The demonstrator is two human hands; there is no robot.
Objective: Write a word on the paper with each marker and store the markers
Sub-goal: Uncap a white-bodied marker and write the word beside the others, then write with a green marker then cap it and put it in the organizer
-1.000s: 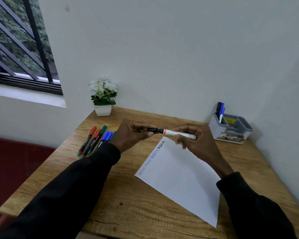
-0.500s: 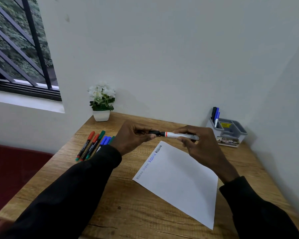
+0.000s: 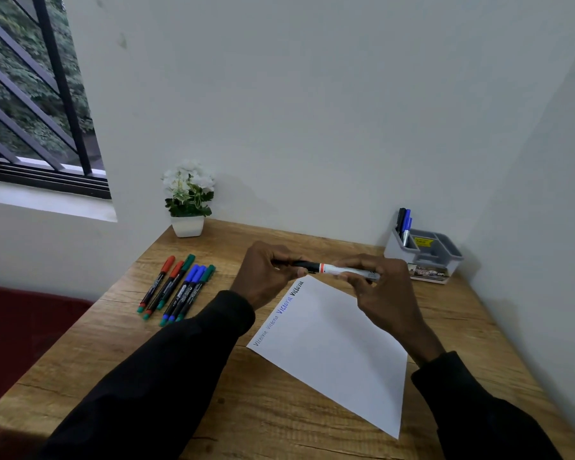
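I hold a white-barrelled marker (image 3: 341,270) with a black cap end level above the far corner of the white paper (image 3: 332,350). My left hand (image 3: 266,277) grips the black cap end. My right hand (image 3: 379,287) pinches the white barrel. Words in grey, blue and black run along the paper's upper left edge. Several red, green and blue markers (image 3: 176,288) lie side by side on the desk at the left. A grey organiser (image 3: 427,257) at the back right holds a black and two blue markers (image 3: 405,224).
A white pot with white flowers (image 3: 188,200) stands at the back left of the wooden desk (image 3: 113,353). Walls close off the back and right sides. A barred window is at the upper left. A red seat lies beyond the desk's left edge.
Both hands keep holding the marker in the same way above the paper's corner. The camera has tilted up slightly, so everything sits lower in view.
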